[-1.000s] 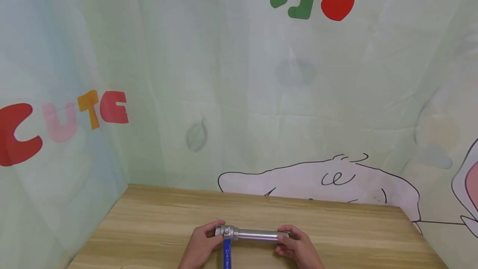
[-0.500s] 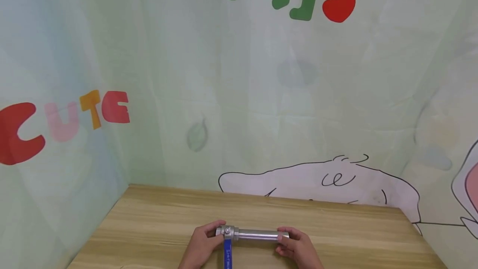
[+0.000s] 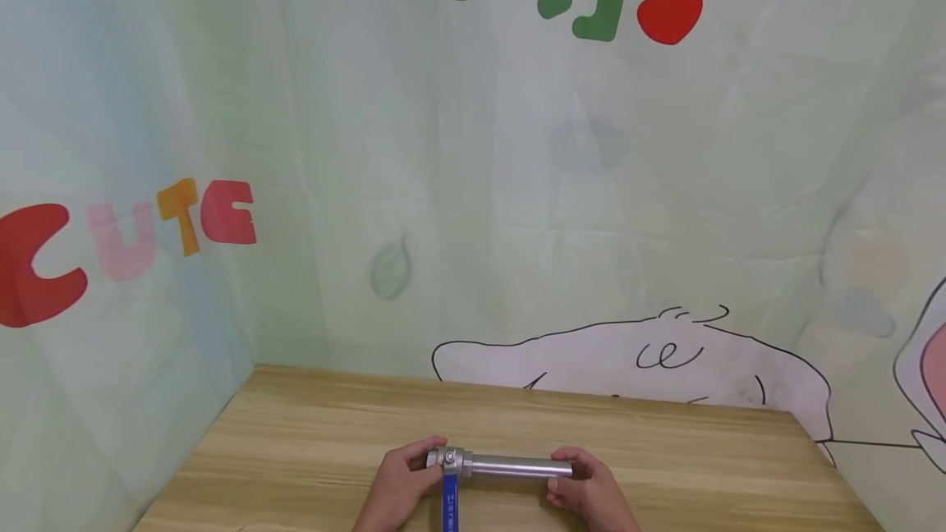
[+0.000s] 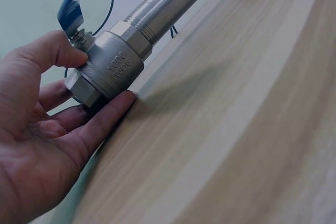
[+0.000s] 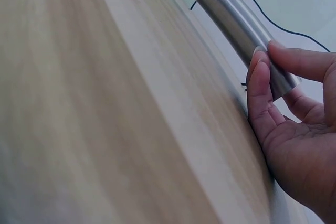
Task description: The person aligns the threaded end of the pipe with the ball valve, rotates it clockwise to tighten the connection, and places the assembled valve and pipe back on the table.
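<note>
A silver ball valve (image 3: 450, 457) with a long blue lever handle (image 3: 450, 503) is joined to a straight metal pipe (image 3: 517, 466). My left hand (image 3: 397, 483) grips the valve body at its hex end, thumb beside the lever stem and fingers underneath. Raised lettering on the valve body faces the left wrist camera. At the pipe's free right end, my right hand (image 3: 591, 489) holds it between thumb and fingers. In the right wrist view the pipe's end (image 5: 283, 83) pokes out past the fingertips (image 5: 260, 64). Valve and pipe lie level, close over the table.
The wood-grain table (image 3: 310, 417) extends behind and to both sides of the hands. A pale green printed curtain (image 3: 480, 187) hangs at its back and sides, with coloured letters and a cartoon animal outline.
My right thumb has slid from the front face of the pipe down to its lower edge, baring more of the pipe's end. The valve and left hand stay put.
</note>
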A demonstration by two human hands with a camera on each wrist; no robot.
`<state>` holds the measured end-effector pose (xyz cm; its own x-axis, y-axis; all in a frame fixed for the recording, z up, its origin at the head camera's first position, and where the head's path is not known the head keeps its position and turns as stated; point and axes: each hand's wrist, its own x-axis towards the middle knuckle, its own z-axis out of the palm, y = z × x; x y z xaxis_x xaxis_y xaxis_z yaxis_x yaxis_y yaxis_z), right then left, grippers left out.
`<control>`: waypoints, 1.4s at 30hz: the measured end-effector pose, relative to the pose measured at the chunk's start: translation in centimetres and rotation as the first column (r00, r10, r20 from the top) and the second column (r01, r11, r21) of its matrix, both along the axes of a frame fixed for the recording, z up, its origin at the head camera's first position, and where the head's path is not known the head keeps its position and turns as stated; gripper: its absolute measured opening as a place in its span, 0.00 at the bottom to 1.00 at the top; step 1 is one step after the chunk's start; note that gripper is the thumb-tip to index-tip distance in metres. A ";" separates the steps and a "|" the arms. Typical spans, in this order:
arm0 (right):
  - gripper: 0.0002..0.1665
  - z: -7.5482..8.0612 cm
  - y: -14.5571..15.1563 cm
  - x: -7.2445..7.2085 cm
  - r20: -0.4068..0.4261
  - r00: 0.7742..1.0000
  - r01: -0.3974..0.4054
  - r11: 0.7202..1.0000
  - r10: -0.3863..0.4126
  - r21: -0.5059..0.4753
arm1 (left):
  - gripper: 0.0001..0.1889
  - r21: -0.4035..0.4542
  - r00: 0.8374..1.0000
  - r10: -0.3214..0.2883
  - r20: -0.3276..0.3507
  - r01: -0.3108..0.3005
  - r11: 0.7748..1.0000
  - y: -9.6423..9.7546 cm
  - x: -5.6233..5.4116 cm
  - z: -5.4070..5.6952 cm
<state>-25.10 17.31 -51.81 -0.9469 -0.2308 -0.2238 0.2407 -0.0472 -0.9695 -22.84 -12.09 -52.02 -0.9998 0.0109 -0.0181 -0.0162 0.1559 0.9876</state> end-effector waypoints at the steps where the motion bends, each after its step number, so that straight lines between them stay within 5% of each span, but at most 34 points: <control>1: 0.22 0.0 0.0 0.0 0.005 1.000 0.001 1.000 -0.001 0.006 | 0.25 -0.001 1.000 0.002 -0.001 -0.002 1.000 0.0 0.0 0.0; 18: 0.22 0.5 -0.1 0.2 0.003 0.999 -0.050 0.998 0.050 0.048 | 0.25 -0.009 1.000 -0.008 -0.010 0.008 1.000 -0.1 0.1 0.2; 42: 0.26 0.3 0.0 0.1 0.015 1.000 -0.002 1.000 0.002 0.029 | 0.25 -0.016 1.000 -0.009 0.015 0.009 1.000 -0.1 0.1 0.3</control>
<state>-25.02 17.29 -51.48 -0.9429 -0.2258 -0.2448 0.2555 -0.0191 -0.9666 -22.77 -12.15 -51.76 -0.9993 0.0198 -0.0328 -0.0289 0.1724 0.9846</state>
